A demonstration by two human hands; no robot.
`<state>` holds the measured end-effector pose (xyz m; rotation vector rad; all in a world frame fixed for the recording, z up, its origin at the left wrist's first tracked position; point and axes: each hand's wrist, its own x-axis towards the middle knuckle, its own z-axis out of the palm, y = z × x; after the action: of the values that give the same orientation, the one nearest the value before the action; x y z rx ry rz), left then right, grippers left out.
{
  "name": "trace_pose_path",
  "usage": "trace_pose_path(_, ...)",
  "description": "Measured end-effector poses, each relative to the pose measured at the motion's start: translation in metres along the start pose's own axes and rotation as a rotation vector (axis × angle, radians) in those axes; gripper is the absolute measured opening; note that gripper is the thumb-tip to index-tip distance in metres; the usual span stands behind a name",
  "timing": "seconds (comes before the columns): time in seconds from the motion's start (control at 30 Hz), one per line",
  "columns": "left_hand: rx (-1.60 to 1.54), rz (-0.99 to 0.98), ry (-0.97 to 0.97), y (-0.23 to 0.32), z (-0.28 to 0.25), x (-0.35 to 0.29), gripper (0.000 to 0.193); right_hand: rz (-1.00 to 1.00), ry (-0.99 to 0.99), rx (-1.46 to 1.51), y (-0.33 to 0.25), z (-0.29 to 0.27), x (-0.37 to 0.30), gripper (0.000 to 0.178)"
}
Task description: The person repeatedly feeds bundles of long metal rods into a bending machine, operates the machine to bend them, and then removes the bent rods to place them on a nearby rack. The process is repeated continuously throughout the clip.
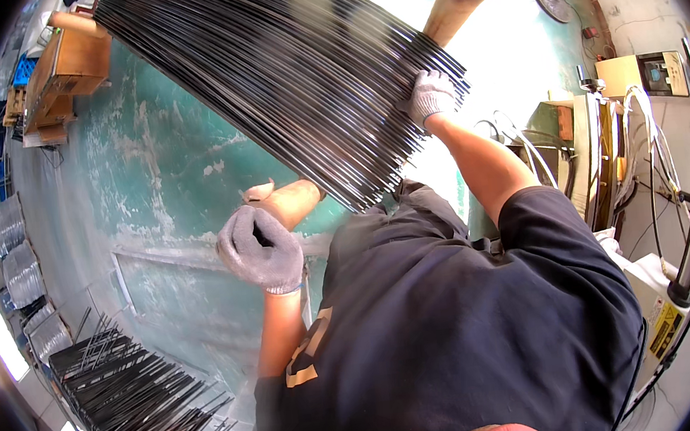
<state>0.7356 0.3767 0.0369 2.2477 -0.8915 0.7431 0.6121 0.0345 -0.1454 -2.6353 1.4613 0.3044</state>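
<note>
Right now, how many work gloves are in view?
2: a grey glove on the left hand, near the brown tube; a pale glove on the right hand, which touches the dark rods near their ends. Others could be hidden.

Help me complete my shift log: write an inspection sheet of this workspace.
Surface: green floor, worn with pale patches
Job's things: dark metal rods, side by side across brown tubing
Clutter: second batch of rods, lower left; brown box, upper left
Hands: right hand, gloved, on the rods near their ends; left hand, gloved, curled, overlapping the tubing in view, contact unclear
Cables: white cables looped, right
Surroundings: cream box with dark panel, right
</note>
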Motion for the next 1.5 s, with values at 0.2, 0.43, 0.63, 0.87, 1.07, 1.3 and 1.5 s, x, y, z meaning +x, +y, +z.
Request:
trace_pose_path(0.2, 0.034, 0.004, 0.012, 0.004, 0.002, 0.005, 0.008, -0.041, -0.070, 0.056, 0.005, 0.001, 0.009, 0.064)
trace_pose_path(0.43, -0.040, -0.255, -0.025, 0.024, 0.001, 0.011, 0.008, -0.087, -0.060, 0.040, 0.012, 0.004, 0.012, 0.061)
trace_pose_path(0.63, -0.236, -0.450, 0.045, 0.041, 0.005, 0.011, 0.006, -0.135, -0.119, 0.123, 0.021, 0.003, 0.027, 0.050)
trace_pose_path(0.87, -0.089, -0.353, 0.026, 0.040, 0.007, 0.013, 0.005, -0.174, -0.172, 0.165, 0.016, 0.014, 0.022, 0.026)
trace_pose_path(1.07, -0.377, -0.392, 0.086, 0.044, 0.001, 0.008, 0.007, -0.133, -0.333, 0.449, 0.046, 0.012, 0.060, 0.042)
trace_pose_path(1.3, -0.593, -0.133, -0.251, 0.091, 0.021, -0.004, 0.015, -0.108, -0.603, 0.853, 0.047, -0.033, 0.051, 0.023)
trace_pose_path(1.5, -1.055, -0.821, -0.684, 0.090, 0.084, -0.040, 0.008, -0.011, -0.631, 0.992, 0.055, -0.034, 0.032, 0.043)
